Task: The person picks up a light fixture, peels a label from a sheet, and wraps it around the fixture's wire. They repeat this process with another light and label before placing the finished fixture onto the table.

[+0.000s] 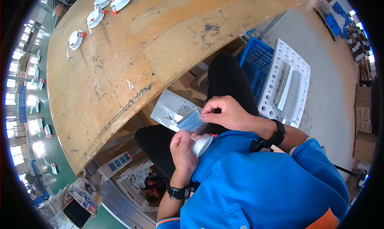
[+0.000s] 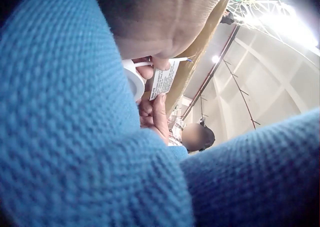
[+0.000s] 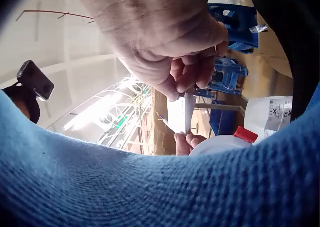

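Note:
A printed paper label [image 1: 191,122] is stretched between both hands. My right hand [image 1: 229,114] pinches its upper end between thumb and fingertips. With thumb and fingers, my left hand [image 1: 183,151] pinches the white cable [image 2: 144,64] of a round white downlight [image 1: 203,145], and the label's other end meets that thumb. The cable's bare wire ends [image 2: 188,60] poke out past the label. The downlight lies against the left fingers, close to the blue shirt; a red clip [image 3: 246,134] shows at its rim. Behind the label is a whitish plastic sheet [image 1: 170,103] above the lap.
Several more downlights [image 1: 76,40] lie on the worn wooden table [image 1: 120,65]. To the right are a blue crate [image 1: 256,55] and a white perforated panel [image 1: 301,69]. A power strip [image 1: 119,163] sits below the table edge. Another person [image 1: 60,7] is at the far left.

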Tool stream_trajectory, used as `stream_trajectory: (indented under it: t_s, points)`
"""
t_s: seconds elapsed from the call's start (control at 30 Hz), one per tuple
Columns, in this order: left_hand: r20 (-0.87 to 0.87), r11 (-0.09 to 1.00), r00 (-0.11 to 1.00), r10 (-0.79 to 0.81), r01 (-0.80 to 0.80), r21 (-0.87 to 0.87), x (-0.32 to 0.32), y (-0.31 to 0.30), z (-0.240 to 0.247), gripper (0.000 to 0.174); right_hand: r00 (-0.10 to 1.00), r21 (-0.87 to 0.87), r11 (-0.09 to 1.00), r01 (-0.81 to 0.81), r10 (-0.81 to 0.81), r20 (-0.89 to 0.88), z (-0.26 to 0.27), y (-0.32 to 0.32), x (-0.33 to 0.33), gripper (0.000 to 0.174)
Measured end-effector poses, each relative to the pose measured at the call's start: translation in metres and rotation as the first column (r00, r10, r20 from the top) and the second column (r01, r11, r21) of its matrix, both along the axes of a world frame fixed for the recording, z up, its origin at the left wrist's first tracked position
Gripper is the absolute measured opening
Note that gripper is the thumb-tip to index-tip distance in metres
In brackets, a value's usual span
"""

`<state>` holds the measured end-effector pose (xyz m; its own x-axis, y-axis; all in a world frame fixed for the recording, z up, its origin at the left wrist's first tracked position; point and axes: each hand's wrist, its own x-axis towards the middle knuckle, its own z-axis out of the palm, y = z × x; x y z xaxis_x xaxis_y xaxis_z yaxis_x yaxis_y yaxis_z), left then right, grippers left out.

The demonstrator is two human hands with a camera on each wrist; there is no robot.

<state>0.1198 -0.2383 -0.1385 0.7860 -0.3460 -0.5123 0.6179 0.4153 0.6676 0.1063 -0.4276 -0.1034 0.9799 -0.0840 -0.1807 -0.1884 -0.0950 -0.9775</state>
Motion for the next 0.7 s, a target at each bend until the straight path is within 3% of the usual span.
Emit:
stream_trajectory:
  t_s: [0.7]
  points:
    - [-0.022, 1.0, 1.0, 0.018, -0.018, 0.021, -0.0004, -0.002, -0.0006, 0.013, 0.998, -0.037, 0.999, 0.017, -0.019, -0.053, -0.0004, 0.0017, 0.0005, 0.016]
